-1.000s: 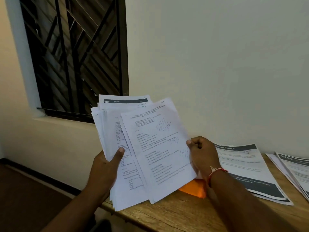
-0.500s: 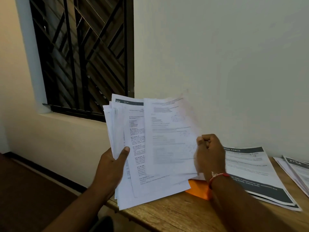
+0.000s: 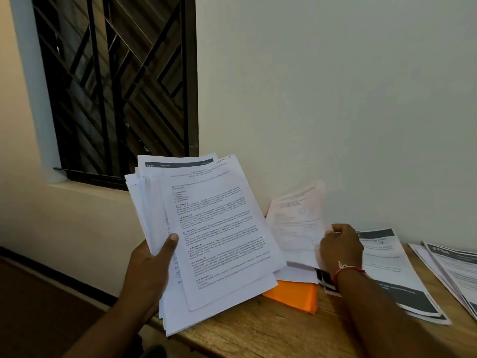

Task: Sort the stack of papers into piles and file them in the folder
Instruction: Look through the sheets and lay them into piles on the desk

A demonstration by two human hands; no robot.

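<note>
- Head view: our left hand clamps the fanned stack of white printed papers upright, thumb pressed on its front, at the left end of the wooden desk.
- Our right hand pinches one blurred white sheet, just right of the stack, above the flat orange folder.
- Further right of the stack lie a dark-banded printed pile and another pile at the desk's right edge.
- We judge sorting is under way; next, this sheet needs laying on its matching pile.
</note>
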